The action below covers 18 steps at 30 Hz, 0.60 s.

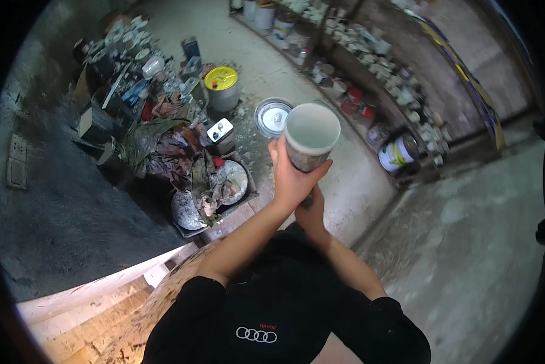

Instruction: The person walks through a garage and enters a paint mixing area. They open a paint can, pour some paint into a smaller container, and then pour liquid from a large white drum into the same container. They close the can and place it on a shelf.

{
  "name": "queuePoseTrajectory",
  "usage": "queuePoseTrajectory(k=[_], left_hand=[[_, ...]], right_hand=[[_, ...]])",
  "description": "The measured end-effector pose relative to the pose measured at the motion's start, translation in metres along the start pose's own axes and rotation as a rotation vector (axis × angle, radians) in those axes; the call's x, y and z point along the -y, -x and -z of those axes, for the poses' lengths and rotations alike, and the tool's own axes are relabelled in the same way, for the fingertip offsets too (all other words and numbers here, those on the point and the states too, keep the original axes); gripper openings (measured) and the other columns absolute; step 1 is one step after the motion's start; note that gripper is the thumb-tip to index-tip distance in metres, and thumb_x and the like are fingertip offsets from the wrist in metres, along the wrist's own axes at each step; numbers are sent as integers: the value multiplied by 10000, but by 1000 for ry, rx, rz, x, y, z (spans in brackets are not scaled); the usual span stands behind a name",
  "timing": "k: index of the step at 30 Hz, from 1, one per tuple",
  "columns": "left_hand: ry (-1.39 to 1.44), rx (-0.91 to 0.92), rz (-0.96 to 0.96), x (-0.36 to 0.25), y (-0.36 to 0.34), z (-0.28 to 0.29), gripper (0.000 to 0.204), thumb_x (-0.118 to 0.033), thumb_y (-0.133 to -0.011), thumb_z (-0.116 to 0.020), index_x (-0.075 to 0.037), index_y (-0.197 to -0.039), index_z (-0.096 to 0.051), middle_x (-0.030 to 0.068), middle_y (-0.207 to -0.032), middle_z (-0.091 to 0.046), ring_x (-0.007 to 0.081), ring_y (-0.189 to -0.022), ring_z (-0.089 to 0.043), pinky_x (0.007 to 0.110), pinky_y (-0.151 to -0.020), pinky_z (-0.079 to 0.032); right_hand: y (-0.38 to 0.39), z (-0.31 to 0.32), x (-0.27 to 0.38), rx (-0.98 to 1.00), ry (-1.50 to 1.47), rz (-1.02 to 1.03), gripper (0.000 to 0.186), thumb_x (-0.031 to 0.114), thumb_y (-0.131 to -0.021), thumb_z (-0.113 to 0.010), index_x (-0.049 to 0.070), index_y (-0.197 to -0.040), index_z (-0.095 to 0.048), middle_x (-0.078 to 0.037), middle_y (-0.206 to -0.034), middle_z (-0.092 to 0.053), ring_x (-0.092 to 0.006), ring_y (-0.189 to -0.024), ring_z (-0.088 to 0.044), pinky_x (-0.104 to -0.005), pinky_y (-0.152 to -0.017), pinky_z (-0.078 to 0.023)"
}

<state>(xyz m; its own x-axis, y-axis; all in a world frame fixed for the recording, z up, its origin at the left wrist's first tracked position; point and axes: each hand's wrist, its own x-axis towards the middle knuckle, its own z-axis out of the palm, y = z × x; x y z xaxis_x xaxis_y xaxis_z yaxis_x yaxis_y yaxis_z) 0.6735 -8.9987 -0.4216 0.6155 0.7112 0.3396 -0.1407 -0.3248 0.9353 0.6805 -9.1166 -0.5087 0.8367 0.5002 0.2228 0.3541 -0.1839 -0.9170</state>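
A tall, round, whitish plastic cup [312,128] is gripped by my left hand [295,179], thumb and fingers wrapped around its side. Its open mouth faces up toward me, and the pale inside shows; whether anything lies at the bottom, I cannot tell. Just below and behind the left hand, my right hand [312,209] is closed. A bit of something dark shows at its fingers, too hidden to name. On the floor beyond the cup stands an open round can [273,117] with a white top surface.
To the left, crumpled rags [169,151] and clutter are heaped beside a grey bucket with a yellow lid [221,79] and a rectangular metal can [221,132]. Shelves at right hold several small cups [400,91]; a paint bucket [398,151] lies tilted there. A dark panel [84,224] is at left.
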Motion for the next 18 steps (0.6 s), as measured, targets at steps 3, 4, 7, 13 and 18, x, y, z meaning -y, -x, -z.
queuePoseTrajectory(k=[3,4,7,13,18], left_hand=[[70,-46,93,57,-68,-25,1128,-225,-722,-975,-53,-1607,-296,191,-1442,-371,350,-1345,-515,503,-1044,-528],[205,-68,204,80,-94,-28,1102,-208,-753,-957,-57,-1614,-285,179,-1462,-356,338,-1357,-517,492,-1036,-548],[348,-187,345,149,-152,-10,897,-136,-886,-854,-43,-1599,-317,156,-1513,-371,277,-1290,-589,417,-1016,-578],[343,-540,695,226,-249,53,730,-435,-1048,-659,-13,-1574,-380,215,-1490,-489,330,-1318,-605,458,-1000,-560],[346,-771,683,292,-336,116,731,-512,-1022,-669,-28,-1520,-441,145,-1418,-556,285,-1267,-624,459,-1025,-518]], right_hand=[[-100,12,-41,109,36,19,547,-89,-820,-564,-40,-1365,-586,-247,-1156,-682,-421,-1063,-682,-413,-904,-542],[-132,16,-56,177,58,7,557,-92,-808,-565,-41,-1362,-589,-244,-1144,-685,-425,-1067,-679,-418,-916,-541],[-232,21,-104,377,98,71,591,-88,-755,-567,-45,-1343,-595,-224,-1111,-699,-420,-1111,-671,-429,-962,-535],[-414,-19,-145,712,213,84,630,-77,-738,-576,-33,-1366,-584,-246,-1230,-669,-452,-1142,-649,-438,-999,-525],[-541,-96,-159,919,272,214,627,-80,-746,-589,-34,-1372,-576,-255,-1244,-663,-457,-1169,-642,-471,-1004,-520]])
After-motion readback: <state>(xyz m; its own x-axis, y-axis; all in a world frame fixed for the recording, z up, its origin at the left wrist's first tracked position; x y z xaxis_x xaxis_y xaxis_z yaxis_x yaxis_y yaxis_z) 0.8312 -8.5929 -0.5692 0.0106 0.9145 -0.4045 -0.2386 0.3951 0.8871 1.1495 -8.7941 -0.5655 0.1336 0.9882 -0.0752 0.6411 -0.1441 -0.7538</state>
